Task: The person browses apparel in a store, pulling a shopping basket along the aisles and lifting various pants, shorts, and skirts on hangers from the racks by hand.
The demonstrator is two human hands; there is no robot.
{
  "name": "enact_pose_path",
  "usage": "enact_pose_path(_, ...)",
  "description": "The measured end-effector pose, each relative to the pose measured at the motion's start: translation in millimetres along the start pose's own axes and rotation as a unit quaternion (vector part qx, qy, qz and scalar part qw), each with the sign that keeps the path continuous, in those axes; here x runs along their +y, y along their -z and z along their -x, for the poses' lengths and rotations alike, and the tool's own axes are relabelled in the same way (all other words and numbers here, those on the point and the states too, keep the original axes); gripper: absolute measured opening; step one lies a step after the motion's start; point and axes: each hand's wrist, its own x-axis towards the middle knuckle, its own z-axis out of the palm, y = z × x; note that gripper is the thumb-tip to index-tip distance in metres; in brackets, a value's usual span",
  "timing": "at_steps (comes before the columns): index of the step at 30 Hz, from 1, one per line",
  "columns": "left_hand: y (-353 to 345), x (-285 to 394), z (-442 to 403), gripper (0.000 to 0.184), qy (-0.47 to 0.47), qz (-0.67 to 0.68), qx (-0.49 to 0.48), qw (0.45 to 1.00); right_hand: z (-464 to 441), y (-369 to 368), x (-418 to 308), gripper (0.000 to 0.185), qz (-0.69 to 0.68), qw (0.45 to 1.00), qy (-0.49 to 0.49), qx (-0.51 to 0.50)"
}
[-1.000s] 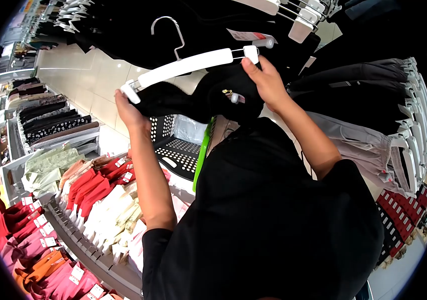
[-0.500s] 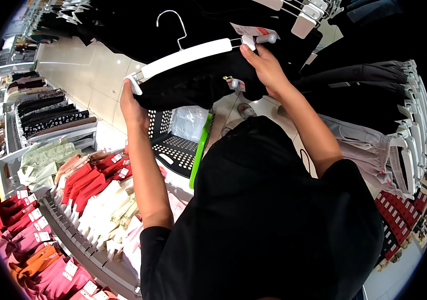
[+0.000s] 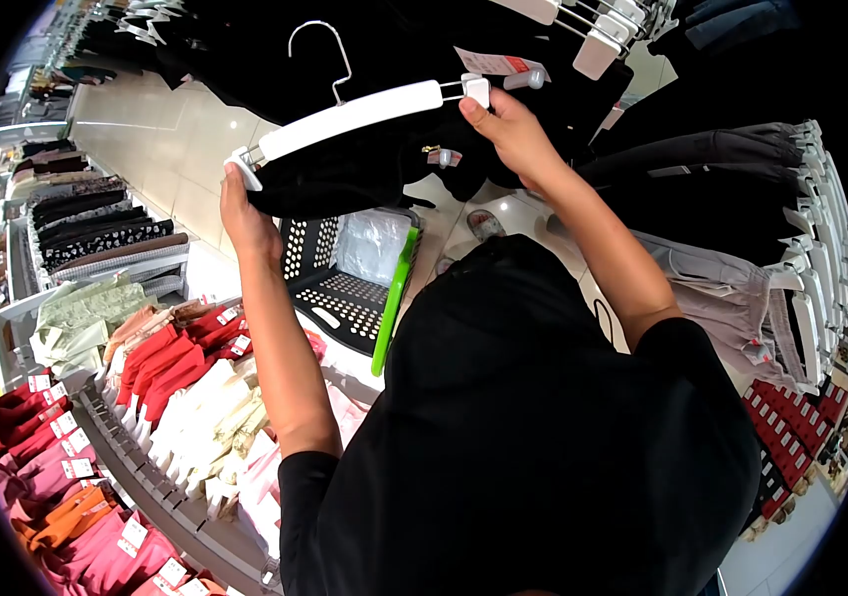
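A white clip hanger point(image 3: 354, 116) with a metal hook is held out in front of me, slightly tilted, its right end higher. From it hangs a black garment point(image 3: 334, 181); its exact kind is hard to make out against the dark clothes behind. My left hand point(image 3: 250, 221) is closed on the left clip, thumb on top. My right hand point(image 3: 515, 137) grips the right clip with its thumb on the front. Near the right clip are a white and red price tag point(image 3: 488, 64) and a grey security tag point(image 3: 524, 78). Another small tag point(image 3: 446, 157) sits on the garment.
Below the hanger stands a black perforated basket point(image 3: 349, 298) with a green edge and clear plastic inside. Racks of red garments point(image 3: 170, 358) and cream ones are at left. Grey trousers point(image 3: 712, 278) hang at right. A foot point(image 3: 484, 224) shows on the tiled floor.
Both hands have shifted a little to the left with the hanger and garment. Their hold on the two clips is the same.
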Motion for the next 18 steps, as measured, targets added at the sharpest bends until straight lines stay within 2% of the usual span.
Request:
enact_pose_path(4,11.5,2.1,-1.7,0.042,-0.045,0.033,-0.028,0.998,27.9,-4.2,-14.2,0.032,0.046,0.996,0.081,-0.004)
enact_pose_path(7,13.5,8.4,-3.5,0.038,-0.069,0.069,-0.052,0.994,58.1,-6.1,-24.2,0.034,0.094,0.986,0.139,0.004)
enact_pose_path(10,4.6,17.8,-7.8,0.036,-0.105,0.079,-0.091,0.987,81.3,-3.4,-29.1,0.036,0.073,0.978,0.196,-0.017)
enact_pose_path(15,-32.6,47.7,-18.1,0.039,-0.132,0.098,-0.144,0.976,93.2,2.9,-33.1,0.041,0.091,0.934,0.342,0.042)
enact_pose_path(18,-56.4,70.8,-23.3,0.042,-0.149,0.088,-0.2,0.964,94.2,0.9,-47.0,0.04,0.066,0.919,0.378,0.088)
